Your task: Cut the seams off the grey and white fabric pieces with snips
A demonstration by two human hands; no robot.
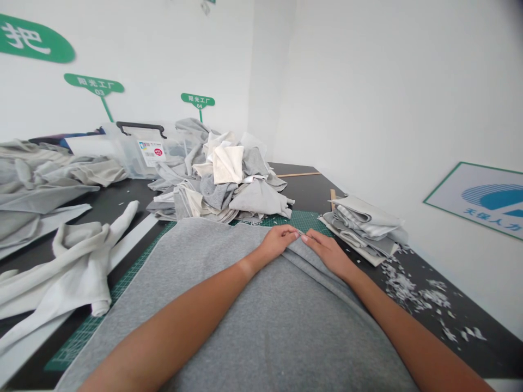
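A large piece of grey fabric (278,321) spreads over the green cutting mat (102,318) and reaches the bottom of the view. At its far edge, my left hand (278,239) pinches the cloth between thumb and fingers. Close beside it on the right, my right hand (324,247) grips the same edge, with its thumb and fingers pressed together. Between the two hands a short bit of edge shows. A fold runs from there down along my right forearm.
A heap of grey and cream cloth pieces (224,174) lies behind the mat, before a clear lidded plastic box (131,155). Folded cloths (363,223) and scattered scraps (412,291) lie on the right. White cloth strips (81,267) lie at left. Walls bound the black table (302,188).
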